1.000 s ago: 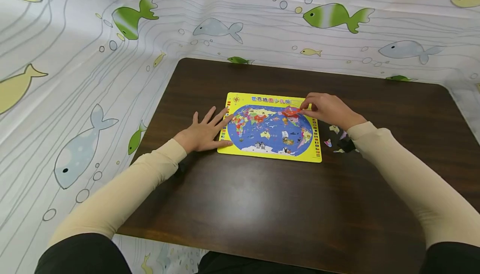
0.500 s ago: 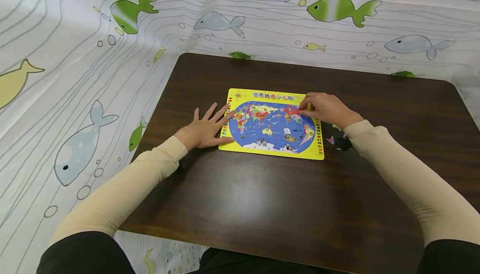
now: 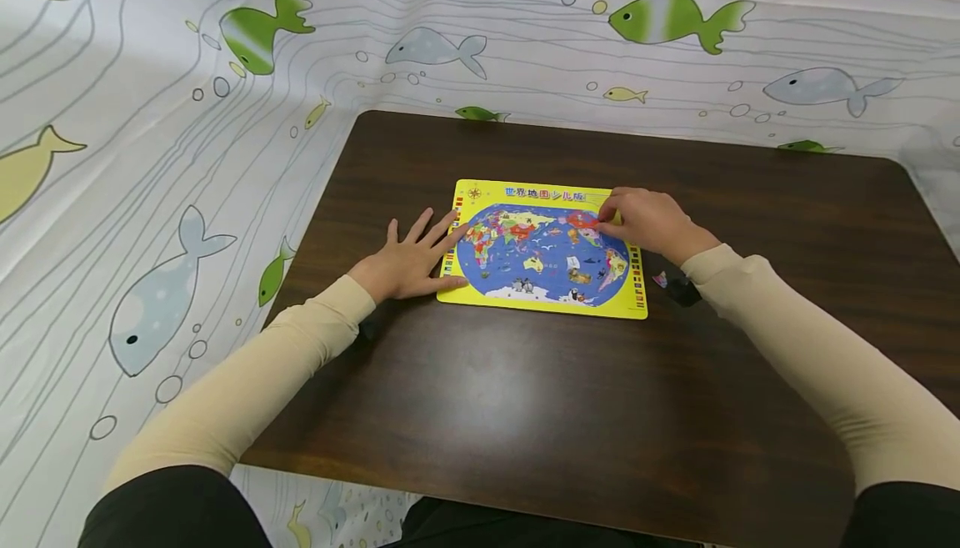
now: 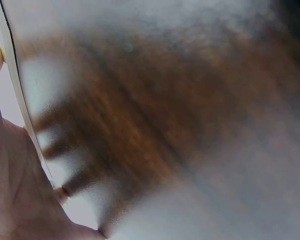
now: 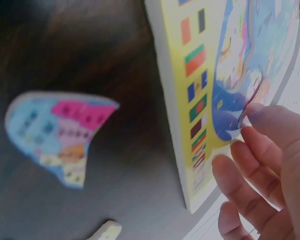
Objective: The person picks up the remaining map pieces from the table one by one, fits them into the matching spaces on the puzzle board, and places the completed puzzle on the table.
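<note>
A yellow-bordered world map puzzle board [image 3: 630, 308] lies on the table, its blue oval filled with coloured land shapes. My left hand [image 3: 405, 268] rests with spread fingers on the board's left edge; the left wrist view shows its palm side [image 4: 15, 185] and the board's edge. At the upper right of the map, my right hand [image 3: 648, 218] pinches a red puzzle piece [image 3: 581, 220] between thumb and index finger, against the board. The fingers hide part of that piece. In the right wrist view, the pinching hand [image 5: 270, 165] is over the board's flag-printed border.
A loose multicoloured puzzle piece [image 5: 65, 132] lies on the dark wooden table [image 3: 487, 414], right of the board. Another pale piece [image 5: 108, 231] shows partly beside it. A fish-patterned sheet [image 3: 540, 39] hangs behind and left of the table.
The red piece has come down from a tilted, raised position to lie nearly flat at the map's upper right, with my right hand still pinching it. My left hand stays put.
</note>
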`<state>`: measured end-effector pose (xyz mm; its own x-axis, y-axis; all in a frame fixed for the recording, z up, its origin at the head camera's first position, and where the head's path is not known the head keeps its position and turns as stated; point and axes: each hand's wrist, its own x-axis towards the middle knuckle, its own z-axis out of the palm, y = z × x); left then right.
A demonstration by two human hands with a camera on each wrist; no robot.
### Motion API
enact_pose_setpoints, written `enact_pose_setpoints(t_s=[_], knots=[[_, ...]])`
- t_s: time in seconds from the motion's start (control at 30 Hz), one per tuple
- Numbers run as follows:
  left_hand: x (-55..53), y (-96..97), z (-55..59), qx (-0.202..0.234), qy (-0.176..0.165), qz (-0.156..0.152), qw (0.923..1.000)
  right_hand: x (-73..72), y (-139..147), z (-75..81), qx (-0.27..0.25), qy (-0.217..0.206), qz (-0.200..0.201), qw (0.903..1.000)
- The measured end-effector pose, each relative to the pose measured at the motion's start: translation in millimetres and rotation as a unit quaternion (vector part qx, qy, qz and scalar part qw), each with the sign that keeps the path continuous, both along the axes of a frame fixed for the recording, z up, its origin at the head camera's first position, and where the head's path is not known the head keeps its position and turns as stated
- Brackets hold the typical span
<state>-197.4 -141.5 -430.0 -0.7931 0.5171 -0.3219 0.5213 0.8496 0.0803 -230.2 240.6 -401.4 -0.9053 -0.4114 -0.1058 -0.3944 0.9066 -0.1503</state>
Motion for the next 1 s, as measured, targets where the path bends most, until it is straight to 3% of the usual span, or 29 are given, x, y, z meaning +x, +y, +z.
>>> enact_pose_setpoints(t_s=[0.37,0.53,0.77,1.0], knots=[[-4.5,1.7,5.9,0.005,0.017,-0.008,0.9998,1.2,-2.6,9.6,0.013,0.020,0.002,0.9997],[0.1,1.5,7.3,0.008,0.014,-0.005,0.9999,1.8,-3.9,5.3,-0.007,0.018,-0.017,0.9997],[10.3,0.2,1.7,0.014,0.007,-0.003,0.9999,4.5,-5.5,-4.8,-0.053,-0.020,-0.061,0.9965],[10.4,-1.1,1.8,0.016,0.013,-0.003,0.9998,2.8,4.7,-2.1,-0.066,-0.019,-0.072,0.9951]])
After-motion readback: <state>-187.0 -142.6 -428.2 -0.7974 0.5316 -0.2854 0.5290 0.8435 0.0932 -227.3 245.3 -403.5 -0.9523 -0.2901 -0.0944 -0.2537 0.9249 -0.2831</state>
